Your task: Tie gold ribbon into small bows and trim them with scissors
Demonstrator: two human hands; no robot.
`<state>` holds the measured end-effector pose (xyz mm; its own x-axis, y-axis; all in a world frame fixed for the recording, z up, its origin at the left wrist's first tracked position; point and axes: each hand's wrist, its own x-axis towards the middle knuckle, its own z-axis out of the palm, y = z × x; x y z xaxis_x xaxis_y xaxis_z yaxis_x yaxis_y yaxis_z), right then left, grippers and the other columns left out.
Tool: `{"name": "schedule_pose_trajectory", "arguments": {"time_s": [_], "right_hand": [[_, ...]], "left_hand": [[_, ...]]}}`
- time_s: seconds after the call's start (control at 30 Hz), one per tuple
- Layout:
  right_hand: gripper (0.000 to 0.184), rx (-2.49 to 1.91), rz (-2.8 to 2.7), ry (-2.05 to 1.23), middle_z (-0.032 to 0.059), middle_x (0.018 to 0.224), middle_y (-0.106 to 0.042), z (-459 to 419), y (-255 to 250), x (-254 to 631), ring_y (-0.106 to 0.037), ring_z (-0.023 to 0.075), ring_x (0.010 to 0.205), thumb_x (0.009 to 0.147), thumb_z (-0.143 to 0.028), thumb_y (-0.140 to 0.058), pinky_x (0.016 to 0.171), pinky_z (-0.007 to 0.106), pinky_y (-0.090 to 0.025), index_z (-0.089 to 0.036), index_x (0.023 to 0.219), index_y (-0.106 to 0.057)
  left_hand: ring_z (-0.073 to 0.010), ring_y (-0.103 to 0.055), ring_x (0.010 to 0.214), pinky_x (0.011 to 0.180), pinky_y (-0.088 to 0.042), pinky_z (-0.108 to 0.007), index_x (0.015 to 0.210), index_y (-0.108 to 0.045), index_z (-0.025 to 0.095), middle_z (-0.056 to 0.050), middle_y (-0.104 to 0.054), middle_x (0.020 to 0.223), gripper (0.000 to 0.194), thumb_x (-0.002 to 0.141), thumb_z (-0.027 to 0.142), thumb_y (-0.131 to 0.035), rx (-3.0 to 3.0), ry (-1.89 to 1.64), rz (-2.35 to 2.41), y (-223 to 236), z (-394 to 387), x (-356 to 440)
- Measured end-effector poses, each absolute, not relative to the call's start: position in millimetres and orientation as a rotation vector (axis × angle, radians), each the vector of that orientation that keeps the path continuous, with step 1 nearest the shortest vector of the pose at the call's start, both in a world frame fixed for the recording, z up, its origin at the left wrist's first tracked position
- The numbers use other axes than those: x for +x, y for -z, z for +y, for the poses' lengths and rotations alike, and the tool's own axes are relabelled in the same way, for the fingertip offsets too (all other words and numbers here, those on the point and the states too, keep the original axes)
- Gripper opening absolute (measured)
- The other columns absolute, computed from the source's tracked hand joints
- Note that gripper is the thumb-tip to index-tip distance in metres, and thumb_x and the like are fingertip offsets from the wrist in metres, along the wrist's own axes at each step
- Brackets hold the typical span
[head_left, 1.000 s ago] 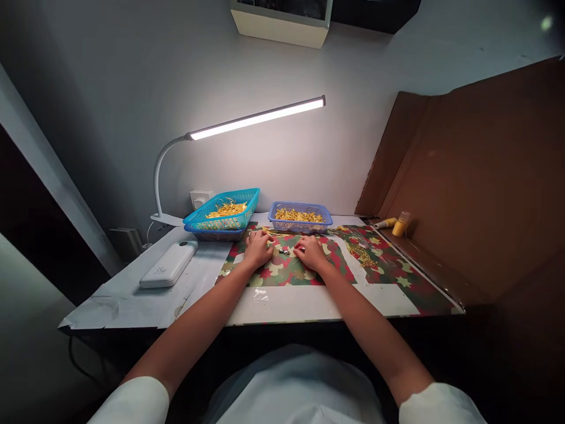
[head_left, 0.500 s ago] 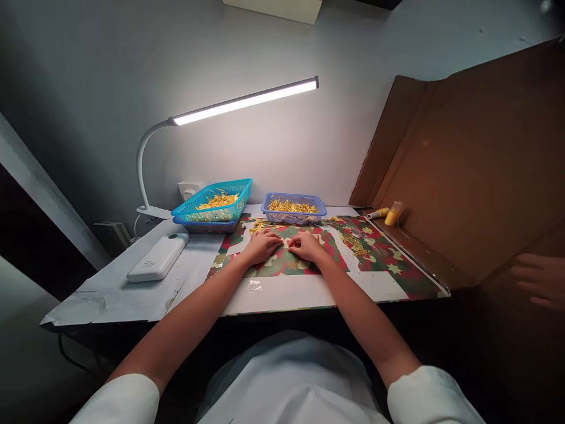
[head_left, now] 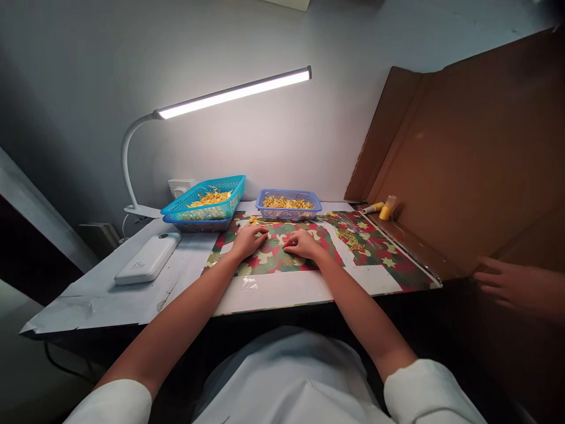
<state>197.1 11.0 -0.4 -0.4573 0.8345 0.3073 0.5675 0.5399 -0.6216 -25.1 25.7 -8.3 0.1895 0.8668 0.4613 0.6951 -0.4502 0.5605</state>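
Over the camouflage-patterned sheet (head_left: 286, 265) on the table, my left hand (head_left: 248, 240) has its fingers drawn together in a pinch. Facing it a short gap to the right, my right hand (head_left: 303, 244) is closed too, thumb against fingertips, low over the sheet. Anything between either set of fingertips is too small to make out. Just behind the hands lie loose yellow-gold strips (head_left: 258, 220). A blue-violet basket (head_left: 289, 214) of small golden pieces stands behind them. Right of my right hand is a tangle of gold thread or chain (head_left: 352, 239).
A turquoise basket (head_left: 238, 193) with yellow strips rests on a blue basket (head_left: 198, 225) at back left. Near it are a white power bank (head_left: 148, 259) and a lamp (head_left: 233, 92). Yellow thread spools (head_left: 387, 209) stand by the cardboard wall (head_left: 468, 165). Another person's hand (head_left: 507, 285) reaches in at right.
My hands have moved apart, the left one shifting left. The other person's hand has come further in from the right. The whole view has shifted slightly.
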Motion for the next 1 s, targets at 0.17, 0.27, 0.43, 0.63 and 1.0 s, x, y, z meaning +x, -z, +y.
{"name": "schedule_pose_trajectory", "arguments": {"time_s": [0.17, 0.27, 0.43, 0.63, 1.0], "right_hand": [[0.006, -1.093, -2.28, -0.485, 0.0026, 0.08, -0.07, 7.6, -9.7, 202.1, -0.058, 0.0177, 0.084, 0.072, -0.028, -0.074, 0.073, 0.027, -0.037, -0.023, 0.073, -0.076], [0.001, -1.083, -2.393, -0.482, 0.001, 0.08, -0.069, 6.0, -13.2, 203.4, -0.058, 0.0177, 0.086, 0.073, -0.022, -0.075, 0.077, 0.029, -0.034, -0.022, 0.072, -0.074], [0.012, -1.182, -2.497, -0.368, 0.002, 0.086, -0.067, 4.2, -13.7, 196.8, -0.053, 0.0189, 0.094, 0.083, -0.021, -0.068, 0.082, 0.033, -0.03, -0.019, 0.071, -0.068], [0.017, -1.197, -2.454, -0.371, 0.0027, 0.081, -0.061, 5.5, -8.4, 190.4, -0.049, 0.0166, 0.089, 0.088, -0.021, -0.06, 0.078, 0.031, -0.03, -0.016, 0.072, -0.059], [0.028, -0.871, -1.965, -1.015, -0.0029, 0.069, -0.045, 14.5, -5.7, 197.4, -0.039, 0.0098, 0.06, 0.084, -0.043, -0.053, 0.056, 0.024, -0.033, -0.018, 0.072, -0.051]], "left_hand": [[-0.0318, -0.057, 0.098, 0.088, -0.039, -0.043, 0.081, -0.074, 0.026, -0.008, -0.073, 0.095, 0.017, 0.077, 0.034, -0.06, 2.407, -1.003, 1.568, 7.4, 26.4, -27.1], [-0.0329, -0.057, 0.1, 0.087, -0.039, -0.043, 0.079, -0.074, 0.026, -0.009, -0.073, 0.094, 0.017, 0.077, 0.034, -0.06, 2.449, -1.002, 1.578, 8.7, 29.2, -28.3], [-0.0334, -0.056, 0.104, 0.087, -0.04, -0.044, 0.083, -0.075, 0.024, -0.009, -0.071, 0.1, 0.02, 0.076, 0.035, -0.06, 2.505, -0.997, 1.619, 7.6, 26.7, -27.2], [-0.0319, -0.055, 0.107, 0.089, -0.039, -0.044, 0.09, -0.075, 0.021, -0.009, -0.07, 0.108, 0.024, 0.079, 0.035, -0.057, 2.578, -0.948, 1.608, 7.3, 21.8, -23.1], [-0.0262, -0.058, 0.1, 0.095, -0.04, -0.04, 0.1, -0.074, 0.023, -0.007, -0.071, 0.106, 0.036, 0.077, 0.048, -0.063, 2.435, -0.941, 1.062, 8.0, 15.2, 6.9]]}}
